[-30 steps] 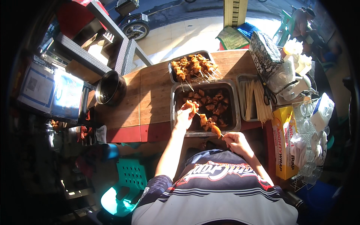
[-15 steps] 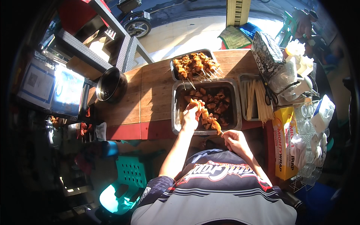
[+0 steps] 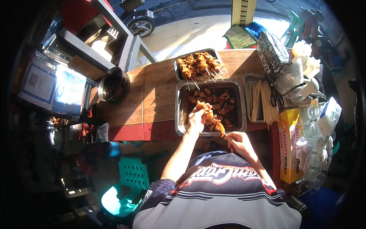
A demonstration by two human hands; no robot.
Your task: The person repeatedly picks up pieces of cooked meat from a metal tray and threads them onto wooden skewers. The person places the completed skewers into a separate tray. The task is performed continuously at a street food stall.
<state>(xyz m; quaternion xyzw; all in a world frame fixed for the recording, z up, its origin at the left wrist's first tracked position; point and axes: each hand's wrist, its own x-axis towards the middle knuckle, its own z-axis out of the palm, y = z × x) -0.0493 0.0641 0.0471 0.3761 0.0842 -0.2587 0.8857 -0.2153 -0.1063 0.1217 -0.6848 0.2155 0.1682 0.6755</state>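
A skewer of brown marinated meat (image 3: 218, 126) slants across the near part of a deep metal tray (image 3: 243, 110). My right hand (image 3: 239, 142) is closed round the stick's lower end, just beyond the tray's near rim. Up at the other end, my left hand (image 3: 196, 121) is closed on a piece of meat (image 3: 206, 108) at the top of the skewer; the stick's tip is hidden. Loose meat chunks (image 3: 225, 108) lie in dark sauce in the tray below.
Behind stands a smaller tray of filled skewers (image 3: 200, 65). To the right, bare sticks (image 3: 262, 100) fill a narrow tray, with scissors (image 3: 276, 98) beside it. A yellow box (image 3: 290, 147) stands near the right corner. A dark pot (image 3: 114, 84) sits on the wooden table's (image 3: 131, 110) left.
My left hand has shifted slightly, and more of the meat at the skewer's top shows past its fingers. My right hand stays almost still on the stick.
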